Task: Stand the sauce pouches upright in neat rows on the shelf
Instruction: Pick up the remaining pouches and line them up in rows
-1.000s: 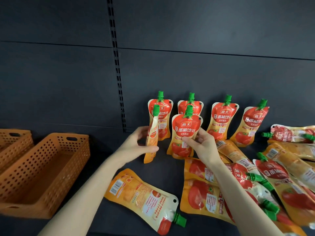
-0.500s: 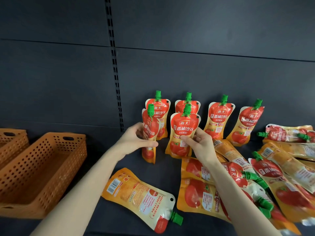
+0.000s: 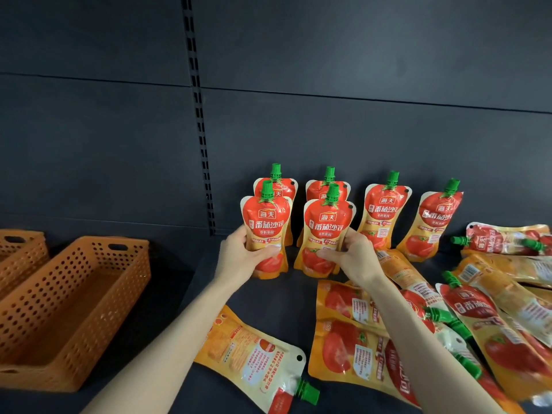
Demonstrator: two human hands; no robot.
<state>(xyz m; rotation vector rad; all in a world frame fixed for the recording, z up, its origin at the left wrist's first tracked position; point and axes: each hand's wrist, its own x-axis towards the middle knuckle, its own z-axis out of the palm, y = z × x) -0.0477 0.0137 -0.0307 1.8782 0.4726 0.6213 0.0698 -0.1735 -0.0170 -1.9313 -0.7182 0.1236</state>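
Note:
Red-and-orange sauce pouches with green caps stand on the dark shelf. My left hand grips an upright front-row pouch around its lower half. Beside it, my right hand grips a second upright front-row pouch. Behind these stand several upright pouches against the back wall: two directly behind, partly hidden, then one and a tilted one to the right. One pouch lies flat, back side up, between my forearms. A heap of flat pouches covers the shelf's right side.
Two orange perforated plastic baskets sit at the left of the shelf, the nearer one holding nothing. A slotted metal upright runs up the dark back panel.
My left hand turned its pouch from edge-on to face front and set it upright beside the right hand's pouch. The right hand keeps its grip on the other pouch.

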